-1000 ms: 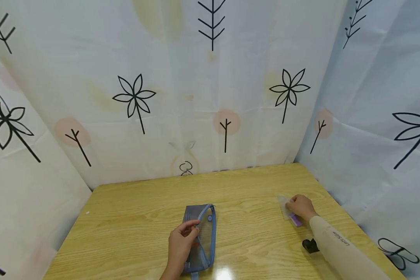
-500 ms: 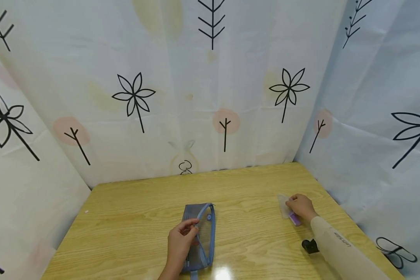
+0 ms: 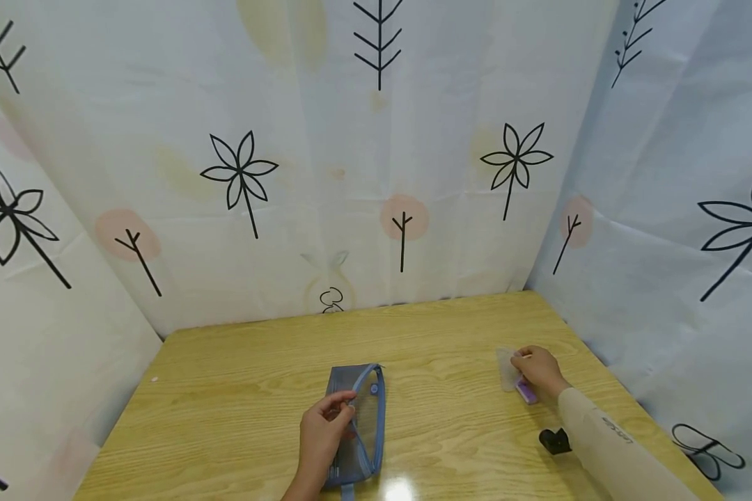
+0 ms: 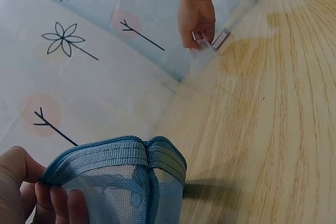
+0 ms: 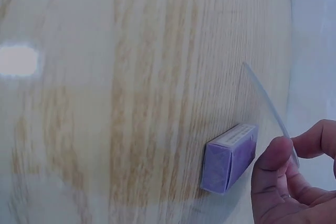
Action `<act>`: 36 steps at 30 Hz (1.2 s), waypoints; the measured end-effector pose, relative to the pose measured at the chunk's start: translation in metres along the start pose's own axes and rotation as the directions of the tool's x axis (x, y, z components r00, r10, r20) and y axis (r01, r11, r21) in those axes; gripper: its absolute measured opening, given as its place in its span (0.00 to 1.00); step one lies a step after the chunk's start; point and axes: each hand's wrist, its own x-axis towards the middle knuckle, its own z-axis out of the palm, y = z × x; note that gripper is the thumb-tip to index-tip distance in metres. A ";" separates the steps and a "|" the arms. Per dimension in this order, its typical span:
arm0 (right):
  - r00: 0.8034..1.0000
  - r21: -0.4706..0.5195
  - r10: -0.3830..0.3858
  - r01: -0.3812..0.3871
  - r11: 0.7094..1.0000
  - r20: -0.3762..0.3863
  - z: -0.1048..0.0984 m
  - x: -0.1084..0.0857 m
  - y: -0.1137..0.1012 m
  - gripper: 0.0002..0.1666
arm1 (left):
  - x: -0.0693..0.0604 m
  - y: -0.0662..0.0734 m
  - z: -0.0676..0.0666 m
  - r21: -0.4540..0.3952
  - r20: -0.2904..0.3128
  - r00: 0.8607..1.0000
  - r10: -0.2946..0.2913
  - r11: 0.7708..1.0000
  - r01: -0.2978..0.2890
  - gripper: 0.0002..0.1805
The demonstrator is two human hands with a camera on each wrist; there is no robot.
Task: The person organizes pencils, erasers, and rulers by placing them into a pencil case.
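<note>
While the blue mesh pouch (image 3: 357, 456) sits at the near middle of the wood-grain surface (image 3: 238, 403), its long zipped mouth gapes toward the right. A small round blue piece (image 3: 374, 389) shows near the pouch's far end, and a short strap (image 3: 347, 492) extends from its near end. The left hand (image 3: 323, 433) is at the pouch's left side, thumb and fingers pinching the left edge of the mouth.

Well apart, toward the right edge of the surface, the right hand (image 3: 541, 369) pinches a thin translucent sheet (image 3: 507, 372) between its thumb and fingers. The sheet slants out to the left of the fingers; whether it touches the surface I cannot tell. A purple box (image 3: 526, 392) lies on the surface just nearer than that hand, apart from its fingertips. A black object (image 3: 554, 441) shows beside the pale sleeve (image 3: 608, 438). Behind, pale cloth (image 3: 326, 139) with black plant drawings hangs at the far, left and right sides.
</note>
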 end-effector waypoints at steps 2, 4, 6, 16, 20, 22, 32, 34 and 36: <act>1.000 0.032 0.017 -0.017 0.999 0.003 0.001 0.000 0.001 0.24 | 0.000 0.000 0.000 0.001 -0.001 1.000 -0.005 1.000 0.005 0.15; 1.000 0.058 0.028 -0.028 0.998 0.006 0.002 0.001 0.002 0.25 | 0.000 0.000 0.000 0.000 -0.003 1.000 -0.008 1.000 0.008 0.15; 1.000 0.077 0.031 -0.031 0.997 0.007 0.002 0.001 0.002 0.26 | 0.001 0.000 0.000 0.000 -0.005 1.000 -0.009 1.000 0.009 0.15; 0.995 0.311 0.066 -0.086 0.946 0.077 0.007 -0.003 -0.005 0.31 | 0.001 0.001 -0.004 0.009 -0.012 1.000 -0.014 1.000 0.014 0.15; 0.994 0.326 0.072 -0.095 0.941 0.083 0.009 -0.007 -0.010 0.31 | 0.001 0.001 -0.004 0.010 -0.012 1.000 -0.012 1.000 0.013 0.15; 0.994 0.327 0.073 -0.097 0.940 0.085 0.010 -0.008 -0.011 0.30 | 0.001 0.001 -0.004 0.014 -0.011 1.000 -0.013 1.000 0.013 0.15; 0.985 0.429 0.052 -0.120 0.895 0.166 0.016 -0.017 -0.016 0.31 | 0.001 0.000 -0.003 0.029 -0.019 1.000 -0.011 1.000 0.012 0.14; 0.982 0.456 0.053 -0.132 0.880 0.182 0.017 -0.019 -0.017 0.31 | 0.000 0.000 -0.002 0.030 -0.020 1.000 -0.011 0.999 0.012 0.14; 0.979 0.475 0.061 -0.147 0.867 0.192 0.018 -0.022 -0.017 0.31 | 0.000 0.000 -0.002 0.031 -0.019 1.000 -0.010 0.999 0.011 0.14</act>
